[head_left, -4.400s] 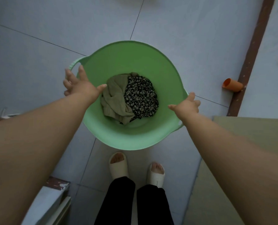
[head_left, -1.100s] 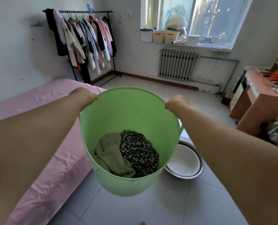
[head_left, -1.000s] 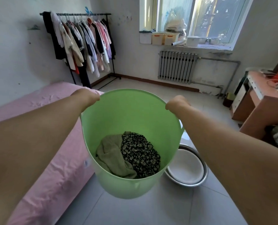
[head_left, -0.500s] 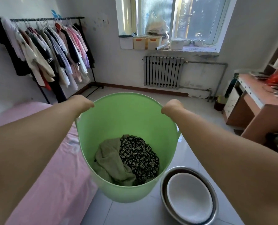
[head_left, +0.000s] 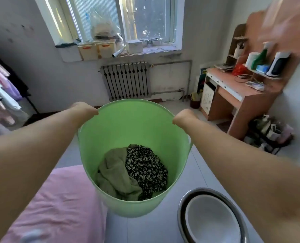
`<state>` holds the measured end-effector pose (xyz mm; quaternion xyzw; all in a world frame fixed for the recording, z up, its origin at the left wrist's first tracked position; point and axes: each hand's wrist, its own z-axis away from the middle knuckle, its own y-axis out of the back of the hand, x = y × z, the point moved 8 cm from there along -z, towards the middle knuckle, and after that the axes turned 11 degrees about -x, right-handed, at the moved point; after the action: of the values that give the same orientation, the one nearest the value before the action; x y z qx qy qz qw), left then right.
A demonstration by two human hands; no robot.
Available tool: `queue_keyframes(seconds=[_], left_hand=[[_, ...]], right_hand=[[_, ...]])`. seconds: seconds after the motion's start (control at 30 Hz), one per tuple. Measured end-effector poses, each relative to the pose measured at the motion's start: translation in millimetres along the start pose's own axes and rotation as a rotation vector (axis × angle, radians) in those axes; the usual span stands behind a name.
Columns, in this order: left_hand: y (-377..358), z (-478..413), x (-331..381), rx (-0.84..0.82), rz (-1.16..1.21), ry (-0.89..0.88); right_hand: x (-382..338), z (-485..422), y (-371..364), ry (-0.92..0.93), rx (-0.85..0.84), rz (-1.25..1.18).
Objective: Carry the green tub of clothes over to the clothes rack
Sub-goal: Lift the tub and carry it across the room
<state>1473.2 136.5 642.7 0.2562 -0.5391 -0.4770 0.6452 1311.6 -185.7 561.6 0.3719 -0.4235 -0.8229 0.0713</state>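
Left hand & right hand are clenched on opposite rim sides of green tub, prob. light w/ few clothes, plastic looks flexible

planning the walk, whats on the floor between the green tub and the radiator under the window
In the head view, only bare pale floor tiles show between the green plastic tub and the dark ribbed radiator; the tub hides the nearer part.

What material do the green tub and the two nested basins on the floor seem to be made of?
The round green tub looks like smooth, slightly glossy plastic: uniform colour, and light glows through its thin wall. The outer grey basin seems to be metal, probably steel, given its shiny reflective rim. The white basin inside it is matte and evenly white; plastic or enamel, I cannot tell which.
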Motion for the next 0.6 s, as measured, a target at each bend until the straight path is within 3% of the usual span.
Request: queue_keyframes(seconds=[0.27, 0.6], left_hand=[[-31.6, -156.8, 97.6, -0.093, -0.035, -0.139], [-64.0, -351.8, 203.3, -0.146, -0.064, -0.105]], right_hand=[[-6.0, -117.6, 22.2, -0.137, 0.04, -0.049], [-60.2, -303.6, 90.2, -0.188, 0.092, 0.018]])
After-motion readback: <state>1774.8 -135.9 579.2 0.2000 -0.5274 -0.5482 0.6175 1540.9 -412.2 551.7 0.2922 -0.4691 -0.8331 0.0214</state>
